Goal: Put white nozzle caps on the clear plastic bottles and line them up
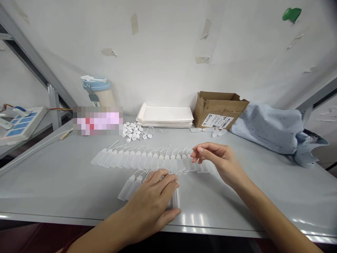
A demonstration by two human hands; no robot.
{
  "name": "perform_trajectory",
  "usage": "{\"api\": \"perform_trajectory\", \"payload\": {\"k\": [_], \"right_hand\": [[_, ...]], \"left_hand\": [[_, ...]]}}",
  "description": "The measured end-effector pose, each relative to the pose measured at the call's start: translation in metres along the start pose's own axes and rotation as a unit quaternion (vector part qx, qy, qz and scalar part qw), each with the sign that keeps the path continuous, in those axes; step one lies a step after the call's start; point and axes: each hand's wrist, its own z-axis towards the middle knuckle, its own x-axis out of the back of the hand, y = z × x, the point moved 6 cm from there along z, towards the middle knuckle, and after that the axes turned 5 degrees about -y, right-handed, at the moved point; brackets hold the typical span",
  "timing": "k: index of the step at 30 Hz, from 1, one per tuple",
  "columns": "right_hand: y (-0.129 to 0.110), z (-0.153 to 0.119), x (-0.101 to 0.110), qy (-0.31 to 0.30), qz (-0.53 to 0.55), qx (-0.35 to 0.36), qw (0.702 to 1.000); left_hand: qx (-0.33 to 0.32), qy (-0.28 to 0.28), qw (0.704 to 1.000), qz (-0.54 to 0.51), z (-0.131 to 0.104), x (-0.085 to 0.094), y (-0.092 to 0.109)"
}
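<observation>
My left hand [155,200] lies over a short front row of small translucent plastic bottles [129,186]. Its fingers and thumb close on the clear bottle [176,196] at that row's right end, thumb at the base, fingers near the top. The bottles between are mostly hidden under the palm. Behind runs a longer row of such bottles [140,160], leaning side by side, each with a thin white string loop at its neck. Above the right end of this row is my right hand [214,154], thumb and fingertips drawn together; whatever they may pinch is too small to make out.
White round caps [133,131] are heaped at the back, beside a stack of white envelopes [165,117]. A cardboard box [219,109], several loose bottles [218,132] and a light blue cloth [265,126] lie right. A drink bottle [100,91] stands back left near a blurred pink item [98,121].
</observation>
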Motion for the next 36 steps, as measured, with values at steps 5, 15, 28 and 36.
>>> {"api": "perform_trajectory", "payload": {"k": [5, 15, 28, 36], "right_hand": [[-0.001, 0.001, 0.001, 0.001, -0.002, 0.0, 1.0], [0.0, 0.0, 0.003, 0.0, -0.004, 0.005, 1.0], [0.0, 0.002, 0.008, 0.014, -0.018, 0.009, 1.0], [0.011, 0.018, 0.044, 0.141, -0.219, 0.07, 0.963]], "left_hand": [[-0.001, -0.04, 0.999, 0.002, 0.004, 0.0, -0.001], [0.001, -0.088, 0.996, 0.015, 0.007, -0.002, -0.006], [-0.005, -0.09, 0.996, 0.003, 0.006, 0.0, -0.005], [0.068, 0.001, 0.998, 0.014, 0.04, 0.037, -0.055]]}}
